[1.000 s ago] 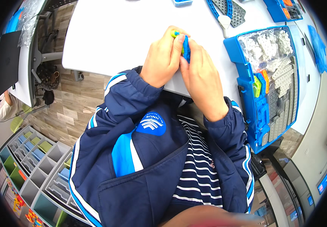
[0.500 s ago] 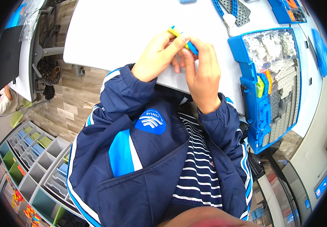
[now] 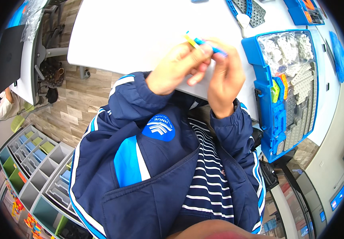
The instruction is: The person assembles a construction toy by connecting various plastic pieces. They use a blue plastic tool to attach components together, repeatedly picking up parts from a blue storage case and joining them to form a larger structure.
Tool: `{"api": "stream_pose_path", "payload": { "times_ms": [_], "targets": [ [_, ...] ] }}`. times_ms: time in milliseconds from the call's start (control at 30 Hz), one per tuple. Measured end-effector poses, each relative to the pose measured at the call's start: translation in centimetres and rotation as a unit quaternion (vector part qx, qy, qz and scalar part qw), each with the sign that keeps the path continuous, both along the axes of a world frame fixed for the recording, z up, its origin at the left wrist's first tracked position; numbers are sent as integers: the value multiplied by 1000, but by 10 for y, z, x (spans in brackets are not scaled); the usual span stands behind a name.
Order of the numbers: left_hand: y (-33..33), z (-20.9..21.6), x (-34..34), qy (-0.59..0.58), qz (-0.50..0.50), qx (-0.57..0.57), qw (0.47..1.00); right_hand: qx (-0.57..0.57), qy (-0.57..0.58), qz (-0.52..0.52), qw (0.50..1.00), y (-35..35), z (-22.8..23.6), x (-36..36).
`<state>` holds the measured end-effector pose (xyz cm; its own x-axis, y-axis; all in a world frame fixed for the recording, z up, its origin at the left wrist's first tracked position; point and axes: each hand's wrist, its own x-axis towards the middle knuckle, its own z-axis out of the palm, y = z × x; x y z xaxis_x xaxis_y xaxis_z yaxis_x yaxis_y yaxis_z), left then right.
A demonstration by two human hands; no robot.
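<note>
Above table, fingers closed on yellow piece, blue piece.

Well left of the fingers, coloured trays are being held by a grey rack; rightward, blue plastic is being seen.

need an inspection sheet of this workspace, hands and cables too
Surface: white table, beneath the hands
Pieces in hand: yellow-green piece and blue piece, blurred; cannot tell if joined
Clutter: blue case of sorted parts at right; grey perforated plate beyond
Hands: left hand pinching the yellow-green piece, right hand the blue piece
Cables: nothing seen for certain
Surroundings: wood-look floor, storage unit, seated person at left
</note>
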<state>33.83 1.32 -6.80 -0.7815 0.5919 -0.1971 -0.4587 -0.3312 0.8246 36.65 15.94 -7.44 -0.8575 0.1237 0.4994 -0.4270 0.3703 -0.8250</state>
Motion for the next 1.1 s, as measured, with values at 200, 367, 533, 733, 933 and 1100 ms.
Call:
{"api": "stream_pose_path", "payload": {
  "times_ms": [200,367,533,733,933,1100],
  "targets": [
    [2,-4,11,-3,-61,-18,998,-227,-78,-30,970,22,-1,-9],
    [-18,-8,0,54,-37,-58,996,18,-121,-62,991,24,-15,-11],
    [-21,-8,-5,62,-2,-114,992,65,-150,-94,982,26,-20,-10],
    [-23,-8,-6,47,43,-80,995,-162,-185,-25,969,25,-12,-7],
    [-17,-6,-13,-33,76,-12,996,-266,-213,75,937,12,11,-6],
    [-14,-11,-22,32,157,-13,987,155,-101,-31,982,22,30,-47]
  ]
}}
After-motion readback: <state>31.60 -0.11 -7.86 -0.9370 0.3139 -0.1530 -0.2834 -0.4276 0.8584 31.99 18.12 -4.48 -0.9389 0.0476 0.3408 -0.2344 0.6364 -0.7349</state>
